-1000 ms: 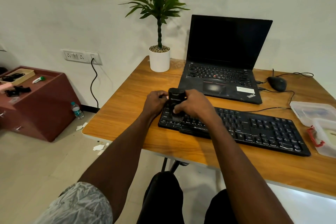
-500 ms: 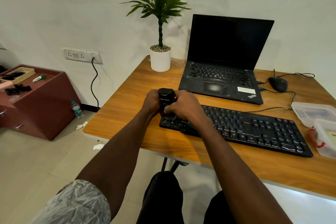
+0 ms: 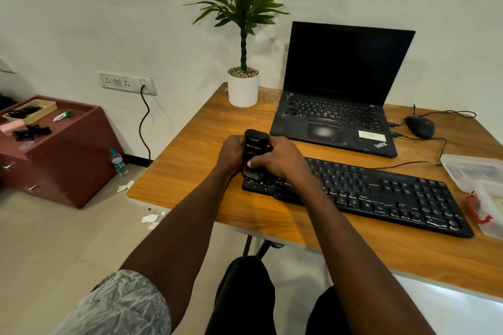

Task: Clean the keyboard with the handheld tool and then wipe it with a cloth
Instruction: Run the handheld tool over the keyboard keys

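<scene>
The right hand (image 3: 280, 162) and the handheld tool (image 3: 254, 153) hide the left-end keys of the keyboard (image 3: 381, 193), the tool's lower end is too dark to make out, and the plastic containers (image 3: 473, 171) at the desk's (image 3: 190, 155) right edge are cropped.

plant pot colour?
White: small round plant pot, far desk corner; head view.

wood-grain desk (image 3: 190, 155), matt black keyboard (image 3: 381, 193)

Both hands (image 3: 275, 162) slid the handheld tool (image 3: 253, 153) to the keyboard's (image 3: 381, 193) left end.
</scene>
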### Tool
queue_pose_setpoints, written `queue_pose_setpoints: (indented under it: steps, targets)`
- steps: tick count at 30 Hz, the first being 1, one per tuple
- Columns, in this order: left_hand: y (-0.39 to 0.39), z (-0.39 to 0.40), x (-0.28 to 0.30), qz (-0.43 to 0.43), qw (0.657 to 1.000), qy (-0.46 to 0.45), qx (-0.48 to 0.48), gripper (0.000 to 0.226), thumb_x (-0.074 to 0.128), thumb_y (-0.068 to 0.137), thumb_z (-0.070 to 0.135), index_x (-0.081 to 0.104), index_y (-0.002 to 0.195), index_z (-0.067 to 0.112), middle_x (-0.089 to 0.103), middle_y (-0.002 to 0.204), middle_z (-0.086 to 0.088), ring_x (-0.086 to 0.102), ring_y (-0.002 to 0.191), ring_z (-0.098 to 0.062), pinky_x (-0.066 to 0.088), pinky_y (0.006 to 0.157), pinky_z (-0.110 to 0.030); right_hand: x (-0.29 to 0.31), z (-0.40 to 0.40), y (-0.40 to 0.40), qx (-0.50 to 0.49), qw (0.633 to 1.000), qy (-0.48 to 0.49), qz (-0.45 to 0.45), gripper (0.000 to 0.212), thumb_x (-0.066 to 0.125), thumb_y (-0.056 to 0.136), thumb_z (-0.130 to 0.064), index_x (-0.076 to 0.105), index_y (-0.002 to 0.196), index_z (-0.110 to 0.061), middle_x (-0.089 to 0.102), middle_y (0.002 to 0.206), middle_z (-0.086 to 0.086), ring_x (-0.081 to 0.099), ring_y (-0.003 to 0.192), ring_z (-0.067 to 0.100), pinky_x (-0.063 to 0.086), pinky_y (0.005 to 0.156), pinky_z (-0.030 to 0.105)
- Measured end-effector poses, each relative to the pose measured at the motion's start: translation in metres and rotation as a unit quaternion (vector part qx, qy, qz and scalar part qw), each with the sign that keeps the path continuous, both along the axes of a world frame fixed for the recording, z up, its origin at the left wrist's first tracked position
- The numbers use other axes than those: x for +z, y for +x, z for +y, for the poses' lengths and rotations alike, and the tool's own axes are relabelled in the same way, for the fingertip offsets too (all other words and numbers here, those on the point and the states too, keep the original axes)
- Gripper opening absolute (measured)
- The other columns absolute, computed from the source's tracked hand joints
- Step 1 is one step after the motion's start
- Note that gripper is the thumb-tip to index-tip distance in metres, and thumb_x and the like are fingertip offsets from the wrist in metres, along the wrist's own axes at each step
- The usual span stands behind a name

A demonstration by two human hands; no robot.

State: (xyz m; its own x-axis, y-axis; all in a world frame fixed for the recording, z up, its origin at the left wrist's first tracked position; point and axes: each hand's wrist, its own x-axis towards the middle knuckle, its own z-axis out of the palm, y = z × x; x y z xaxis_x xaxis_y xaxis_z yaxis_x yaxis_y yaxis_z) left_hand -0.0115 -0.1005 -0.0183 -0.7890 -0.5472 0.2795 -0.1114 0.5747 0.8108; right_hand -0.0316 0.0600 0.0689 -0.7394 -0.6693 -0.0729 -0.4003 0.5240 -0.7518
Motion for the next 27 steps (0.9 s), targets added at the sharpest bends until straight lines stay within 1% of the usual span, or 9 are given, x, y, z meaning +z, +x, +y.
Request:
queue_pose_setpoints:
  steps: [3, 6, 10, 12, 15, 18, 20, 25, 27]
  targets:
    - [-0.001, 0.004, 0.002, 0.002, 0.998, 0.054, -0.014, 0.011, 0.066, 0.086, 0.015, 0.075, 0.084, 0.01, 0.074, 0.08, -0.002, 0.065, 0.069, -0.009, 0.047, 0.059, -0.02, 0.005, 0.02, -0.015, -0.023, 0.999, 0.032, -0.02, 0.04, 0.082, 0.067, -0.025, 0.064, 0.103, -0.022, 0.07, 0.094, 0.001, 0.067, 0.082, 0.019, 0.057, 0.077, 0.041]
    - [-0.004, 0.004, 0.0, 0.004, 0.998, 0.066, -0.007, 0.015, 0.067, 0.088, 0.018, 0.076, 0.097, 0.011, 0.074, 0.092, -0.001, 0.067, 0.083, -0.01, 0.049, 0.071, -0.018, 0.013, 0.041, -0.029, -0.07, 0.995, 0.067, 0.001, 0.036, 0.081, 0.069, -0.023, 0.062, 0.098, -0.017, 0.068, 0.093, 0.001, 0.066, 0.081, 0.019, 0.057, 0.078, 0.04]
    - [-0.004, 0.011, 0.004, 0.009, 0.998, 0.067, 0.015, 0.011, 0.063, 0.087, 0.009, 0.072, 0.082, 0.012, 0.069, 0.078, 0.002, 0.061, 0.067, -0.004, 0.041, 0.056, -0.009, 0.013, 0.03, -0.01, -0.044, 0.997, 0.047, 0.05, 0.039, 0.08, 0.071, -0.026, 0.062, 0.106, -0.022, 0.065, 0.091, -0.003, 0.061, 0.076, 0.013, 0.05, 0.063, 0.028]
    - [-0.004, 0.015, 0.004, 0.012, 0.998, 0.059, 0.023, 0.016, 0.06, 0.086, 0.006, 0.067, 0.074, 0.014, 0.067, 0.072, 0.0, 0.057, 0.06, -0.005, 0.04, 0.052, -0.012, 0.007, 0.029, -0.006, -0.024, 0.999, 0.022, 0.006, 0.043, 0.081, 0.07, -0.025, 0.063, 0.108, -0.022, 0.068, 0.097, -0.002, 0.064, 0.08, 0.015, 0.055, 0.07, 0.033]
    - [-0.007, 0.014, 0.001, 0.013, 0.997, 0.063, 0.038, 0.009, 0.064, 0.087, 0.011, 0.074, 0.087, 0.012, 0.072, 0.084, -0.003, 0.065, 0.076, -0.014, 0.049, 0.068, -0.023, 0.015, 0.048, -0.017, -0.049, 0.998, 0.04, -0.008, 0.035, 0.082, 0.069, -0.021, 0.062, 0.097, -0.02, 0.069, 0.098, 0.002, 0.065, 0.085, 0.02, 0.056, 0.078, 0.04]
    - [-0.009, 0.017, 0.001, 0.006, 0.996, 0.073, 0.054, 0.01, 0.064, 0.088, 0.013, 0.074, 0.089, 0.012, 0.073, 0.087, -0.003, 0.066, 0.083, -0.018, 0.051, 0.076, -0.031, 0.026, 0.073, -0.028, -0.077, 0.993, 0.087, 0.03, 0.031, 0.081, 0.072, -0.019, 0.051, 0.077, -0.021, 0.062, 0.083, 0.0, 0.061, 0.078, 0.02, 0.048, 0.066, 0.032]
    - [-0.01, 0.018, 0.001, -0.002, 0.996, 0.07, 0.062, 0.011, 0.063, 0.088, 0.013, 0.074, 0.089, 0.013, 0.073, 0.089, -0.003, 0.066, 0.086, -0.019, 0.052, 0.079, -0.033, 0.028, 0.074, -0.026, -0.072, 0.99, 0.1, 0.062, 0.031, 0.081, 0.073, -0.02, 0.051, 0.083, -0.018, 0.059, 0.084, 0.0, 0.06, 0.079, 0.02, 0.046, 0.065, 0.03]
    - [-0.011, 0.02, 0.0, -0.017, 0.995, 0.056, 0.076, 0.014, 0.059, 0.087, 0.013, 0.073, 0.087, 0.018, 0.073, 0.086, -0.004, 0.068, 0.082, -0.023, 0.056, 0.077, -0.039, 0.016, 0.047, -0.005, -0.004, 0.997, 0.052, 0.056, 0.036, 0.08, 0.071, -0.02, 0.062, 0.102, -0.021, 0.069, 0.096, 0.0, 0.065, 0.077, 0.016, 0.055, 0.067, 0.033]
    - [-0.01, 0.021, 0.0, -0.016, 0.996, 0.044, 0.077, 0.016, 0.057, 0.087, 0.013, 0.072, 0.088, 0.016, 0.073, 0.086, -0.005, 0.068, 0.081, -0.024, 0.056, 0.074, -0.039, 0.012, 0.046, -0.004, 0.004, 0.999, 0.022, 0.025, 0.044, 0.082, 0.068, -0.02, 0.064, 0.108, -0.021, 0.069, 0.101, 0.001, 0.065, 0.085, 0.02, 0.056, 0.076, 0.038]
